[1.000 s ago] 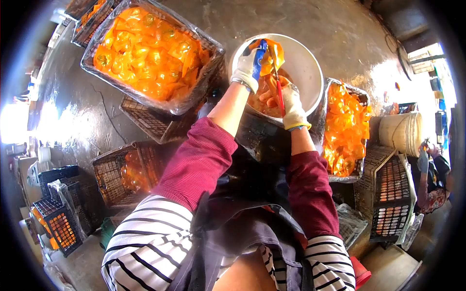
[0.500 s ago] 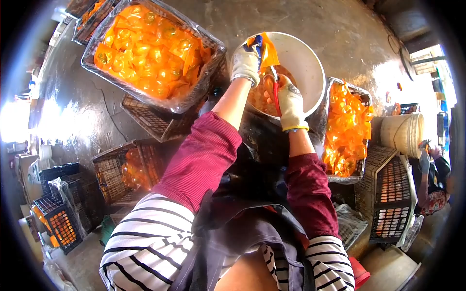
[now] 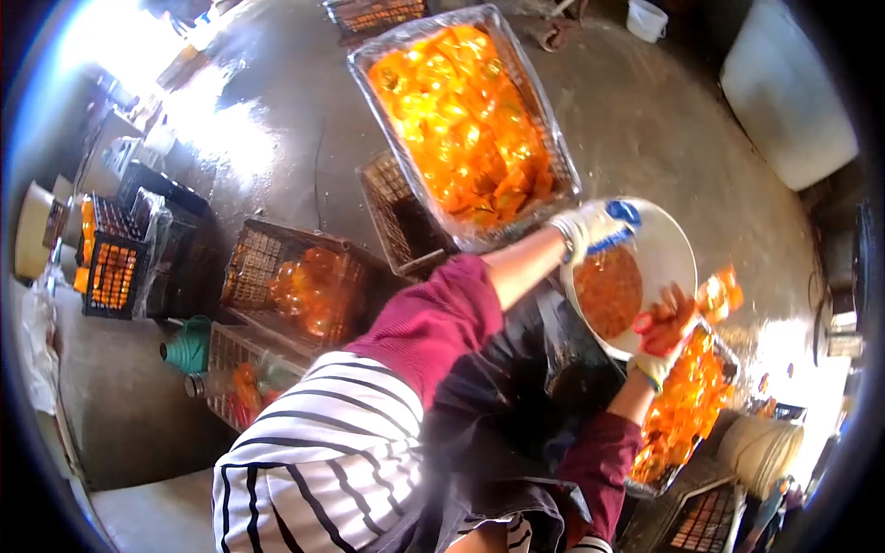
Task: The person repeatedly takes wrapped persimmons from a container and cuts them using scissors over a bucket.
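Observation:
A white bucket (image 3: pixel 680 244) with orange-red lumps (image 3: pixel 608 290) inside stands in front of me. My left hand (image 3: pixel 590 229), in a white glove with blue on the fingers, reaches over its far left rim; its fingers look stretched out, with no object visible in them. Near the right rim is my right hand (image 3: pixel 666 339), closed around a red-handled tool, apparently scissors (image 3: pixel 643 323), of which only a red loop shows. A glossy orange piece (image 3: pixel 721 293) is just beyond that hand, and I cannot tell if it touches the fingers. Below it sits a plastic-lined crate of orange pieces (image 3: pixel 682 405).
A larger lined crate (image 3: pixel 562 170) full of glossy orange pieces stands at the upper middle, beside a dark crate (image 3: pixel 387 198). Another crate (image 3: pixel 249 263) holds a clear orange bag. Further right are a pale bucket (image 3: pixel 761 452) and a stacked crate (image 3: pixel 705 521).
My view has swung, so bucket and crates appear shifted. The orange piece has left my left hand, and my right hand has moved from inside the bucket to its right rim.

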A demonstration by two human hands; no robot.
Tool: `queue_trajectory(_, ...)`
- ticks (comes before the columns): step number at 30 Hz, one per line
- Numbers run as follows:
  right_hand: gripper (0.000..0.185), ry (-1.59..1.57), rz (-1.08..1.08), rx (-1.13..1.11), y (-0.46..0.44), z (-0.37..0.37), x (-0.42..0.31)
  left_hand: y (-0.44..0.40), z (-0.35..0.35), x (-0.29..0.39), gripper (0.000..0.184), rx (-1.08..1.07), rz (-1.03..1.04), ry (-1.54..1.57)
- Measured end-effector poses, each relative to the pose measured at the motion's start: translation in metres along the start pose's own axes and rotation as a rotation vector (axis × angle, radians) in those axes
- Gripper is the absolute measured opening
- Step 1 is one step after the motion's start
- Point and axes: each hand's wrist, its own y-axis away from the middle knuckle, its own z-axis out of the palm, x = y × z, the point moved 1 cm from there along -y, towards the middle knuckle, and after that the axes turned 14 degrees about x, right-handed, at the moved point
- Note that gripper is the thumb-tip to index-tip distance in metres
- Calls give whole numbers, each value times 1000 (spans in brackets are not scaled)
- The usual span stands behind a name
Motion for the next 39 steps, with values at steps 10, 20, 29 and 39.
queue_trajectory(10,60,-495,138,-373,-56,-80,15,-42,-350,140,81,1237,502,-1610)
queue_trajectory(20,57,-249,240,-44,-38,11,11,-103,-425,123,46,715,-21,-1381)
queue_trajectory(29,49,-10,306,25,-38,47,20,-20,-356,150,39,843,429,-1406)
queue_trajectory(39,49,43,302,-27,-35,54,12,-45,-377,133,41,858,398,-1403)
